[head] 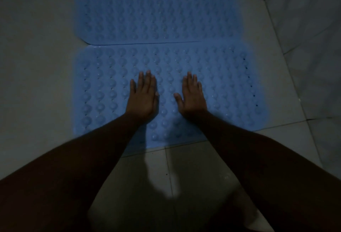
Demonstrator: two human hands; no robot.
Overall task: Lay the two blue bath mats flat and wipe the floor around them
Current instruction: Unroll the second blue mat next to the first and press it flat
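Note:
Two blue bath mats with rows of round bumps lie flat on the tiled floor, one behind the other. The near mat meets the far mat along a thin seam, the far one slightly overlapping. My left hand rests palm down on the middle of the near mat, fingers extended. My right hand lies palm down beside it, a short gap between them, thumb spread. Neither hand holds anything. The scene is dim.
Pale floor tiles with dark grout lines surround the mats. A tiled wall or raised edge runs along the right side. My forearms cast a shadow over the near tile.

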